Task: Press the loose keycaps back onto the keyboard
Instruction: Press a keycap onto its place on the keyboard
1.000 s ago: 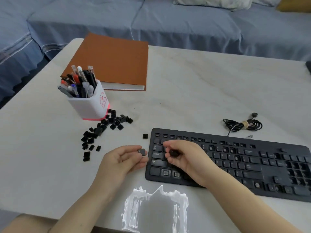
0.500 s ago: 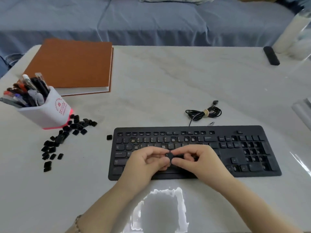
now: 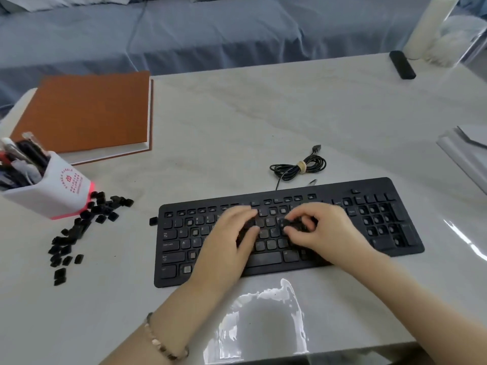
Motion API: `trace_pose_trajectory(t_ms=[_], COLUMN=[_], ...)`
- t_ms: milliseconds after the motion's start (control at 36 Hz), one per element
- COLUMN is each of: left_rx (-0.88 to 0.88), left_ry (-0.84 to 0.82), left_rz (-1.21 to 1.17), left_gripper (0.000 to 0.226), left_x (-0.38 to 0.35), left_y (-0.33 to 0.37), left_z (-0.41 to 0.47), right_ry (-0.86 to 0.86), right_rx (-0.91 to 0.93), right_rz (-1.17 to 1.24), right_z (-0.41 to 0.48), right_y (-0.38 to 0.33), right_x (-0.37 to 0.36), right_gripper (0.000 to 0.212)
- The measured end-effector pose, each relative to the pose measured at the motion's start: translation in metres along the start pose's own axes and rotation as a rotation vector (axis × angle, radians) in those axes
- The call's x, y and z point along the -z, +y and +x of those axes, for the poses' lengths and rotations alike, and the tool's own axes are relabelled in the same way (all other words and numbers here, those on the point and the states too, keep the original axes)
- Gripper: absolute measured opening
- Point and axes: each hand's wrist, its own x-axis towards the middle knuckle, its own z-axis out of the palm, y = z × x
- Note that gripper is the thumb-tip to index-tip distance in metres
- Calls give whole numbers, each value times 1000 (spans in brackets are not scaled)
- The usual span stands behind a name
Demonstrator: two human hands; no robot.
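One wide-angle camera, worn on the person's head, looks forward and steeply down from the near edge of the table (image 3: 237, 127), close above the keyboard (image 3: 263, 259) (set low and central); farther off, the blue sofa (image 3: 210, 30) crosses the top of the view

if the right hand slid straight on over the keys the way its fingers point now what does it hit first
Most likely the left hand: the right hand points left across the keyboard, and the left hand's fingertips lie just ahead, with only keys between.
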Motion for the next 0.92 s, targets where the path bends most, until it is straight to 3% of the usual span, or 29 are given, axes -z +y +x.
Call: trace_pose_trajectory(t_ms=[111, 250, 917], left_rx=[-177, -147, -214], left_ry=[25, -26, 25], left_rz=[351, 551, 580], left_gripper=[40, 48, 43], left_x=[-11, -23, -30], left_y=[-22, -32, -40], left_z=[12, 16, 15], right_ry=[7, -55, -226], right_rx=[-29, -19, 49], right_rz=[-96, -188, -562], right_z=[21, 39, 57], right_y=[9, 5, -9], right_x=[7, 4, -5], right_gripper=[11, 10, 23])
